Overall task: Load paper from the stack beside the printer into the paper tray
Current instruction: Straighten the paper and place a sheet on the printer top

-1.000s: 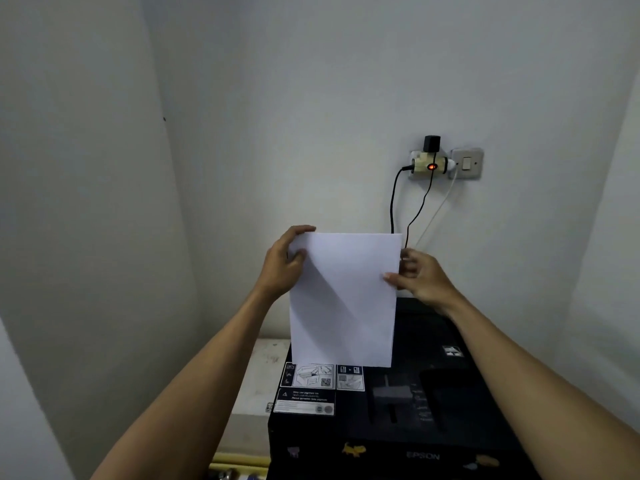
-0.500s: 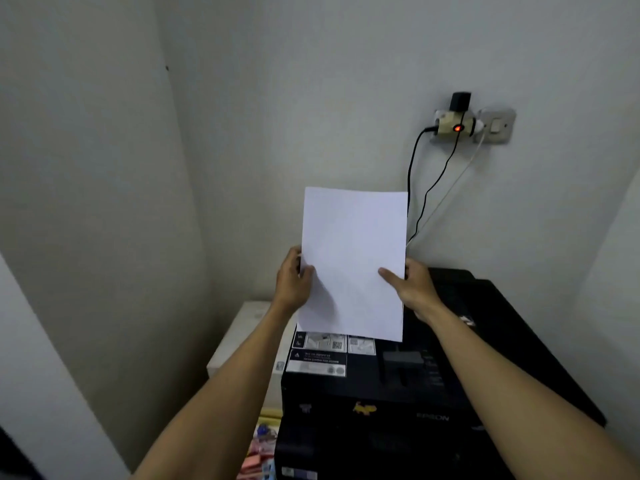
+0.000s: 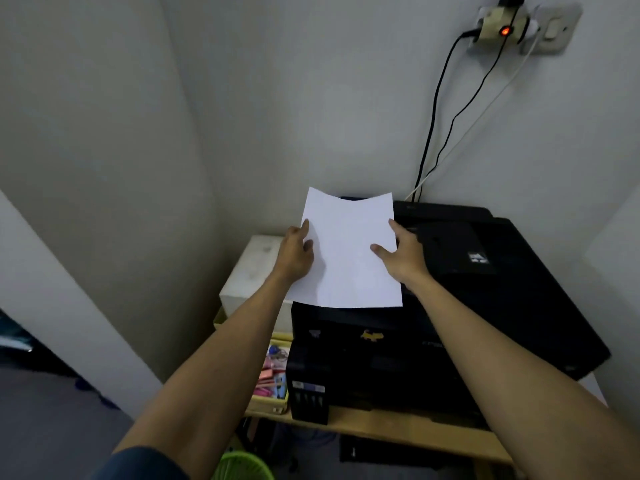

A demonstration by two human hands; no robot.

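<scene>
A white sheet of paper (image 3: 349, 251) hangs over the left part of a black printer (image 3: 485, 299), its top edge sagging in the middle. My left hand (image 3: 296, 252) pinches the sheet's left edge. On the right edge my right hand (image 3: 401, 252) grips it, thumb on the front face. The paper hides the printer's rear left top, so the paper tray cannot be made out. A white block-like stack (image 3: 252, 275) stands left of the printer, partly behind my left arm.
The printer stands on a wooden shelf (image 3: 398, 431) in a white-walled corner. A yellow box of small coloured items (image 3: 273, 379) lies left of the printer's front. Cables (image 3: 433, 126) run down from a wall socket (image 3: 502, 26). A green basket (image 3: 242, 467) is below.
The sheet has come down from upright in front of the wall and tilted flatter over the printer, both hands lowering with it. The view has dipped down, showing more of the printer and shelf.
</scene>
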